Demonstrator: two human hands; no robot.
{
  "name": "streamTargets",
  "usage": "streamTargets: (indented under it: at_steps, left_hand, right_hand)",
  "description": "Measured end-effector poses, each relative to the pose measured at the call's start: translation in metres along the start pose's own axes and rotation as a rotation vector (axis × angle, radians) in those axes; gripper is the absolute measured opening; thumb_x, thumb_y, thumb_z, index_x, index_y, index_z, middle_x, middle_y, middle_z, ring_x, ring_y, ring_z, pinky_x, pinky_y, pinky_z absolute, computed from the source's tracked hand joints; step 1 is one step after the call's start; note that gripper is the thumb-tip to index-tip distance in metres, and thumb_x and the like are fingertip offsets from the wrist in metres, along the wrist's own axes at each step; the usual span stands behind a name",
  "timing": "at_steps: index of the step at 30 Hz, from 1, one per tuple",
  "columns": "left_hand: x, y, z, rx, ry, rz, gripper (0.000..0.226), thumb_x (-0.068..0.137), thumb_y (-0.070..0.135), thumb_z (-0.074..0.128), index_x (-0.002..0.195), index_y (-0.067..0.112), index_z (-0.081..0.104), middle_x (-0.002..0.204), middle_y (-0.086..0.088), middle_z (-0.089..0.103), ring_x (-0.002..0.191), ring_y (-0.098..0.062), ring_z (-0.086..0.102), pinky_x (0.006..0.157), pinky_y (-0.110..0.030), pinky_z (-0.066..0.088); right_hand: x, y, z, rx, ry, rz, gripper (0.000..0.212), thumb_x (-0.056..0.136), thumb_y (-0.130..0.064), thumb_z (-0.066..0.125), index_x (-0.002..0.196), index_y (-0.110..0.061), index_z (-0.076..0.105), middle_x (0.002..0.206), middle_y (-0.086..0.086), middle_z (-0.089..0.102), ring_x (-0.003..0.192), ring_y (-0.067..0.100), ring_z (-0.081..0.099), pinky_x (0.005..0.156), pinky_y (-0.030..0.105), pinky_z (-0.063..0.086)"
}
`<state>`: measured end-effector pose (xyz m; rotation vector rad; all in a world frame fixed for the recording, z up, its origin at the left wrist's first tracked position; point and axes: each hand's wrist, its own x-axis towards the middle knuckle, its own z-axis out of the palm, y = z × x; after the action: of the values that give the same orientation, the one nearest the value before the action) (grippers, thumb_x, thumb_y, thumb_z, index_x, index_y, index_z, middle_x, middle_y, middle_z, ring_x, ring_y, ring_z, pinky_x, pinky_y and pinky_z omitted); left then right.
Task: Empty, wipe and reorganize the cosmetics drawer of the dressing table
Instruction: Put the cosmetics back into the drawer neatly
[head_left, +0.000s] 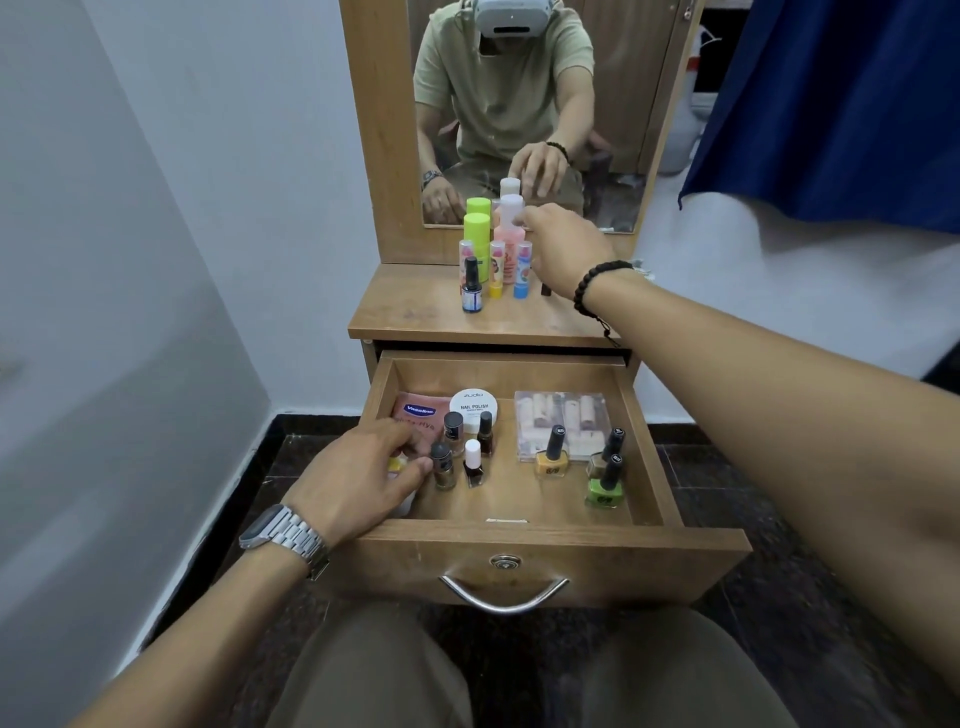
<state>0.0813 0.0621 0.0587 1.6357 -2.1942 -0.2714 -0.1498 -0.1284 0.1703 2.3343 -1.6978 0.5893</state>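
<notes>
The drawer is pulled out toward us, below the dressing table surface, with cosmetics still inside. Our left hand reaches into its left front corner and covers part of a pink Vaseline pouch and a yellow item we can't identify; the fingers are curled, the thumb is at a small dark-capped bottle, and whether they actually grip anything we cannot tell. Just beside it stand more small bottles, one white-capped, behind them a white round nail polish remover tub. On the right side of the drawer, a clear box with blurred contents, then yellow and green nail polish bottles; a third between them is mostly hidden. Our right hand is up on the surface by a pink bottle with a white cap; its fingertips are hidden behind the hand, in the mirror the fingers look loosely apart near the cap, contact unclear. Next to it a green tube, three lip balm sticks, and a dark dropper bottle in front. A dark object right of the sticks is mostly hidden by the hand.
</notes>
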Motion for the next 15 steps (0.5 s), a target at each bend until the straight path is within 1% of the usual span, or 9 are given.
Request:
streamTargets:
  at_steps: [4,7,9,15]
  left_hand:
    - [-0.001,0.001,-0.001,-0.016,0.001,-0.006,0.011,0.088,0.040,0.058,0.096,0.034,0.062,0.096,0.021,0.055,0.084,-0.001,0.053,0.063,-0.012,0.037]
    - [0.000,0.001,0.000,-0.024,0.007,-0.007,0.011,0.087,0.040,0.058,0.096,0.034,0.061,0.098,0.020,0.058,0.088,-0.004,0.056,0.069,-0.021,0.044]
    - [-0.001,-0.001,0.000,-0.025,0.006,-0.011,0.011,0.087,0.040,0.057,0.095,0.034,0.061,0.099,0.018,0.060,0.090,-0.005,0.057,0.072,-0.024,0.047]
    - [-0.001,-0.001,-0.001,-0.021,0.004,-0.009,0.010,0.087,0.040,0.056,0.093,0.033,0.061,0.098,0.017,0.061,0.087,-0.004,0.057,0.070,-0.024,0.047]
  right_hand:
    - [0.005,-0.002,0.008,-0.033,-0.007,0.005,0.045,0.087,0.004,0.052,0.127,-0.016,0.053,0.126,0.008,0.056,0.113,0.031,0.057,0.085,0.040,0.048]
    - [0.007,-0.003,0.012,-0.036,-0.023,0.017,0.044,0.088,0.006,0.051,0.128,-0.013,0.054,0.126,0.012,0.056,0.113,0.033,0.057,0.088,0.042,0.048]
    - [0.008,-0.003,0.014,-0.031,-0.021,0.017,0.040,0.089,0.006,0.049,0.124,-0.013,0.057,0.123,0.014,0.056,0.111,0.035,0.057,0.088,0.042,0.048]
    - [0.012,-0.004,0.015,0.025,-0.028,0.059,0.030,0.091,-0.001,0.047,0.116,-0.009,0.061,0.120,0.016,0.055,0.108,0.035,0.056,0.087,0.036,0.043]
